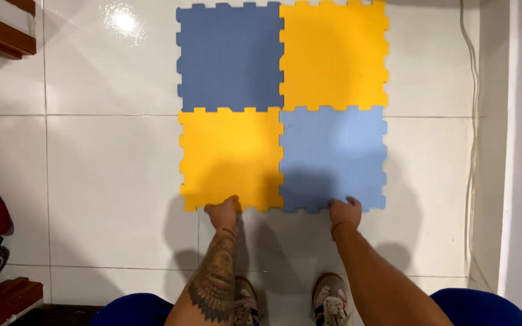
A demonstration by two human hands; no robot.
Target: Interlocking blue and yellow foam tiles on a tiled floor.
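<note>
Hands grip the near edge of four joined foam mats on the white tile floor [110, 181]: the left hand [223, 212] is closed on the near yellow mat [228, 157], the right hand [345, 211] is closed on the light blue mat [333, 154]. I think both hands should pull evenly, so the toothed joints stay locked. No container is visible here.

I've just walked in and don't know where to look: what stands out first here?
The eye goes to four interlocked foam mats on the white tiled floor: dark blue mat and yellow mat at the far side, another yellow mat and light blue mat nearer. The left hand and right hand grip the near edge.
</note>
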